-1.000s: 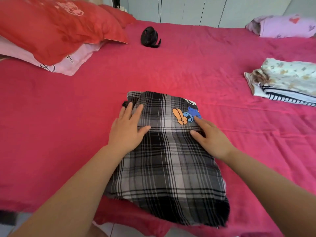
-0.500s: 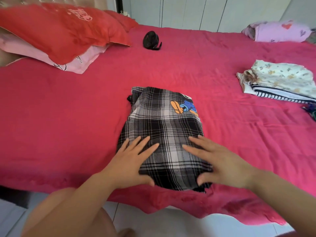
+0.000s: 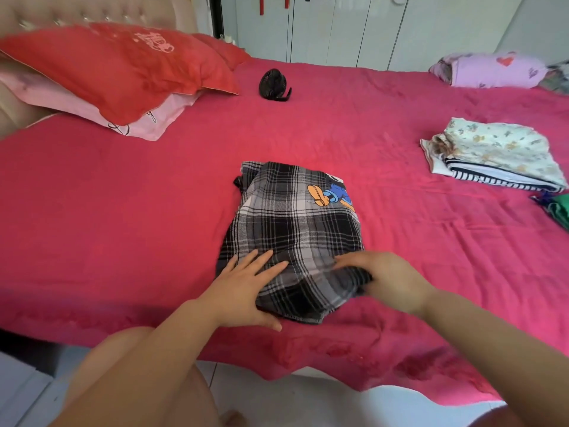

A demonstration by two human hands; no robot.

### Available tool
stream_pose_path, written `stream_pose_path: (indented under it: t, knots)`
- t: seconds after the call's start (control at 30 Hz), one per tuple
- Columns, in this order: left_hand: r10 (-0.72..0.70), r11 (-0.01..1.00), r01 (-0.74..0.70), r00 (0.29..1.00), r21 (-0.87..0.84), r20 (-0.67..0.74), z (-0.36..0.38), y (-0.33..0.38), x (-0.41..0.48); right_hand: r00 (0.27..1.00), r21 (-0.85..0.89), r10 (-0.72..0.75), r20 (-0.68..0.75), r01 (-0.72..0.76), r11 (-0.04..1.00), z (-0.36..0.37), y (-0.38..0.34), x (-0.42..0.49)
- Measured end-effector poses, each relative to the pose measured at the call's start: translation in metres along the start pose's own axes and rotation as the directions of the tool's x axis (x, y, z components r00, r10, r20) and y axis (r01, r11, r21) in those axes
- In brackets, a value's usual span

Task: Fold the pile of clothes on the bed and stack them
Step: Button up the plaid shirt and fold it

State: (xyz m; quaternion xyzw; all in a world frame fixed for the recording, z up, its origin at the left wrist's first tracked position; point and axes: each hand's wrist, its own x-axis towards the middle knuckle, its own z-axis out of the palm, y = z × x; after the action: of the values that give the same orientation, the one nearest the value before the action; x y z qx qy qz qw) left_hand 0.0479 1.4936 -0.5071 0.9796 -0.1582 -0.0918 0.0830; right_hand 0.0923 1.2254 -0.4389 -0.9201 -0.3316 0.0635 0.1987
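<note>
A black-and-white plaid garment [image 3: 292,223] with a cartoon print lies partly folded on the pink bed [image 3: 123,217], near its front edge. My left hand [image 3: 246,291] grips the garment's near left edge, fingers spread on top and thumb underneath. My right hand [image 3: 391,282] pinches the near right corner, which is lifted slightly off the bed. A stack of folded clothes [image 3: 492,155], floral on top and striped below, sits to the right.
Red and pink pillows [image 3: 123,75] lie at the back left, with a small black fan [image 3: 274,86] behind the garment. A lilac bundle [image 3: 492,69] sits at the back right. A green cloth [image 3: 558,211] shows at the right edge. White floor lies below the bed's edge.
Both hands slid from the garment's far part to its near edge. They went from lying flat on the cloth to gripping it, and the near right corner is now raised.
</note>
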Motion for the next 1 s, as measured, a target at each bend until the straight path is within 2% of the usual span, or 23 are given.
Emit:
stream_pose_path:
  t: [0.03,0.1,0.2,0.27,0.4,0.53,0.63,0.73,0.8,0.9,0.97,1.0]
  knots:
    - [-0.011,1.000,0.010,1.000,-0.028,-0.026,-0.003,0.001,0.000,0.997,0.093,0.039,-0.065,-0.033,0.995,-0.008,-0.004,0.002]
    - [-0.031,0.999,0.028,0.995,-0.027,-0.098,-0.006,0.001,-0.002,0.990,0.161,0.084,-0.112,-0.065,0.985,-0.022,-0.007,0.004]
    - [-0.034,0.999,0.039,0.970,0.019,-0.240,-0.011,-0.002,-0.003,0.996,0.120,0.079,-0.045,-0.074,0.990,-0.035,-0.004,0.007]
    - [-0.053,0.999,0.046,0.956,-0.029,-0.287,-0.016,-0.005,-0.003,0.996,0.107,0.090,-0.008,-0.089,0.990,-0.037,0.000,0.008]
    - [-0.022,0.998,0.012,0.984,-0.061,-0.175,-0.023,-0.015,-0.003,0.997,0.044,0.064,0.041,-0.066,0.997,-0.034,0.000,0.007]
    - [0.032,0.999,-0.029,0.996,0.032,-0.080,-0.026,-0.024,-0.011,0.994,-0.094,-0.033,0.105,0.043,0.995,-0.022,0.004,-0.004]
    - [0.036,0.998,-0.035,0.999,0.056,-0.025,-0.026,-0.024,-0.020,1.000,-0.092,0.004,0.027,-0.002,0.996,-0.018,0.006,-0.024]
    - [0.048,0.998,-0.049,0.999,-0.034,-0.022,-0.031,-0.020,-0.028,0.996,0.010,0.022,-0.084,-0.021,1.000,-0.022,0.006,-0.049]
    - [0.038,0.983,-0.042,0.999,-0.179,-0.027,-0.036,-0.018,-0.035,0.989,0.055,0.116,-0.093,-0.112,0.992,-0.030,0.009,-0.064]
    - [-0.065,0.938,0.011,0.987,-0.347,-0.146,-0.039,-0.012,-0.037,0.967,0.052,0.245,-0.067,-0.242,0.969,-0.035,0.020,-0.074]
    - [-0.220,0.917,0.095,0.931,-0.387,-0.293,-0.037,-0.008,-0.030,0.946,0.082,0.310,-0.097,-0.303,0.949,-0.029,0.023,-0.071]
    - [-0.308,0.894,0.157,0.896,-0.419,-0.321,-0.036,-0.006,-0.026,0.933,0.121,0.344,-0.103,-0.331,0.936,-0.024,0.022,-0.068]
